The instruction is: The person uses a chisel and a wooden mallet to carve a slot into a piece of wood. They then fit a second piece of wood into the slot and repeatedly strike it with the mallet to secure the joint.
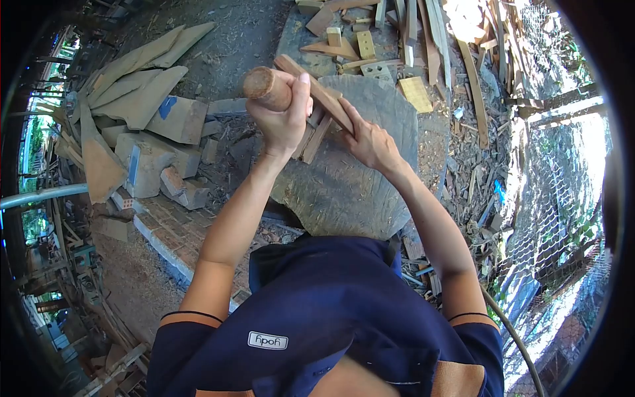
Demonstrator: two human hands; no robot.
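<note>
My left hand (281, 126) is closed round a thick, round piece of wood (259, 85), its flat, worn end facing up toward me. Whether it is a handle or a mallet is not clear. My right hand (374, 142) grips the near end of a wooden bar (324, 99), with fingers along its side. The bar slants away to the upper left, passing close to my left fist. Below it, short wooden strips (316, 140) lie on a broad, worn wood block (350, 192). The undersides of both grips are hidden.
Wood offcuts (366, 45) and a holed block (377, 71) lie beyond the work block. A pale square board (415, 94) is at its right. Large wood slabs (142, 99) and bricks (173, 180) are piled on the left. Wire mesh (549, 198) stands at right.
</note>
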